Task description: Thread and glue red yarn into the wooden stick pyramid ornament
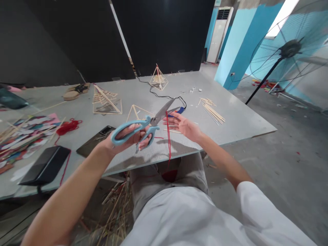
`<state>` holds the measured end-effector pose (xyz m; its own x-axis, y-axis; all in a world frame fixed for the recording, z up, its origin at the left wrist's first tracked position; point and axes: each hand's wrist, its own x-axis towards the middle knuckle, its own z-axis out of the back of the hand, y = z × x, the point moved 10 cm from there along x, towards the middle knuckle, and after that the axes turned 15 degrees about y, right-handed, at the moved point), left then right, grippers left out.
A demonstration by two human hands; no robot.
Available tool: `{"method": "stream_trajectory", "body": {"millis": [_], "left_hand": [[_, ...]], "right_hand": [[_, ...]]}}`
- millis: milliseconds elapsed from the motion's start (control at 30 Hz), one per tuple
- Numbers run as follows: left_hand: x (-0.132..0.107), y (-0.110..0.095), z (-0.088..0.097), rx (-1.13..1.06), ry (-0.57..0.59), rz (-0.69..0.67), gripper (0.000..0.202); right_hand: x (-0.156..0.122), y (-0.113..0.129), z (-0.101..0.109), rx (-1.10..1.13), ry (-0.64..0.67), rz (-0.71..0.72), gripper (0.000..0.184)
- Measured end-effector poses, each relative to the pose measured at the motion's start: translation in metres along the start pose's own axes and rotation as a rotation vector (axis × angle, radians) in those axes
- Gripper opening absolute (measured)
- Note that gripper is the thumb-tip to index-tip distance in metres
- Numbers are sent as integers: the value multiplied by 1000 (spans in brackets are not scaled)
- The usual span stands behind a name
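Observation:
My left hand [134,136] is wrapped around the light blue handles of a pair of scissors [160,113]. Their metal blades point up and to the right, slightly parted. Red yarn [168,135] hangs in thin strands close to the blades and my right fingertips, its lower end dropping past the table edge; I cannot tell what bears it. My right hand [186,126] lies palm up with fingers stretched out, beside the yarn. Behind it is a blue tool [180,110] with a black cord, partly hidden. A stick frame [138,111] stands partly behind the scissors.
Pyramid-shaped stick frames stand at the back [159,79] and left [106,100]. Loose sticks [213,113] lie right. On the left are a dark phone [96,140], a red yarn bundle [68,126], a black box-like object [45,165] and colourful scraps [28,131]. A fan [290,49] stands beyond the table.

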<state>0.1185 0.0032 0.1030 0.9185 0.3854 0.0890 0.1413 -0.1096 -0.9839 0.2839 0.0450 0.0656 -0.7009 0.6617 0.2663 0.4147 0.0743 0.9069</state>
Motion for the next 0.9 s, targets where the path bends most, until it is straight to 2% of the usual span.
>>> {"method": "stream_trajectory", "body": {"millis": [133,333,600,900], "left_hand": [[3,-13,6,7,4,18,58],[3,-15,5,14,0,44,63],[2,-11,6,-61,-8,-10,55],[1,-15,0,-57,7,36,54]], "right_hand": [[7,9,-18,-154,78,-13,54],[14,24,-30,-281,133,12,44],[20,22,-21,-383,80,3,39],[22,18,-14,-395,56,3,35]]}}
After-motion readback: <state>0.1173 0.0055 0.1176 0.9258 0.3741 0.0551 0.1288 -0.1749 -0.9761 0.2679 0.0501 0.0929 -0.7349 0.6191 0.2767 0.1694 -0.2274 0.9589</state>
